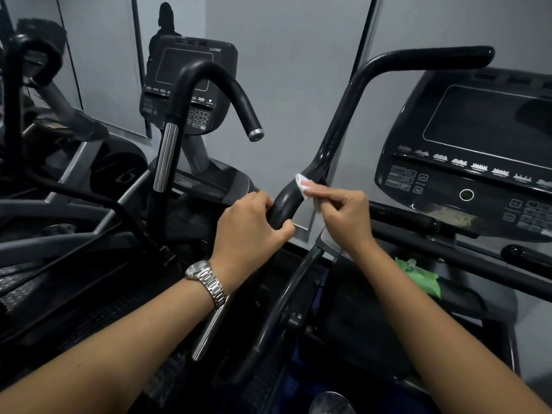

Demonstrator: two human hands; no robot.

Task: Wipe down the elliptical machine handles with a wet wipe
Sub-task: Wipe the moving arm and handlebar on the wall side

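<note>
White, soft and light, the wet wipe [302, 186] is pinched in your right hand [343, 216] against the hard, maybe slippery black handle [331, 138] your left hand [251, 231] grips just below, so press firmly.
</note>
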